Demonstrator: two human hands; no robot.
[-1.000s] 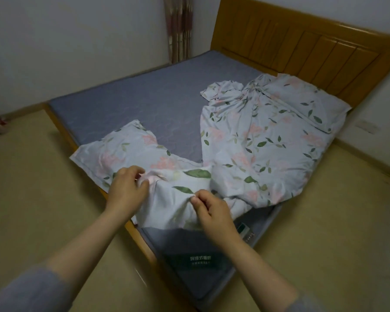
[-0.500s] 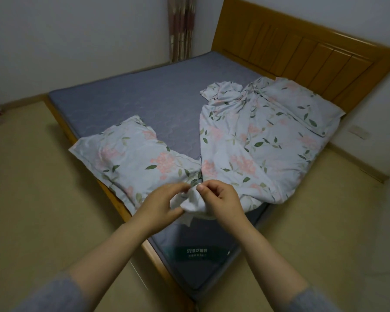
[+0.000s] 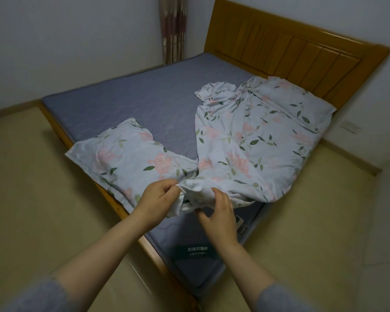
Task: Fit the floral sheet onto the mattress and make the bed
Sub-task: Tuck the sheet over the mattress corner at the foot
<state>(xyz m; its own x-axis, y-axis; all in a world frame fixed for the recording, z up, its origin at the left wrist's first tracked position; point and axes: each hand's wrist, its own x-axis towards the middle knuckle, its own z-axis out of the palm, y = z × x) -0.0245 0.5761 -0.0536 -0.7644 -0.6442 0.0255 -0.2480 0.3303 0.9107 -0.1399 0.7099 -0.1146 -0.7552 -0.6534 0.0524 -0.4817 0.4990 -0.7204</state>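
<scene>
A floral sheet (image 3: pixel 245 140) lies bunched in a long heap on the right half of the bare grey-blue mattress (image 3: pixel 144 93), running from the headboard to the near corner. A floral pillow (image 3: pixel 122 158) lies at the bed's left edge, another (image 3: pixel 302 104) by the headboard. My left hand (image 3: pixel 158 197) pinches the sheet's near end between thumb and fingers. My right hand (image 3: pixel 218 215) is next to it, fingers spread and curled under the same bunched end; its grip is unclear.
The wooden headboard (image 3: pixel 290 48) stands at the far right. A wooden bed frame rail (image 3: pixel 126 219) runs along the near left edge. Beige floor (image 3: pixel 31 199) surrounds the bed. A curtain (image 3: pixel 173 28) hangs in the far corner. A green label (image 3: pixel 197 251) marks the mattress corner.
My hands came together at the sheet's near end, then parted slightly. The right hand's fingers loosened from their pinch. The bunched end shifted a little toward the mattress corner.
</scene>
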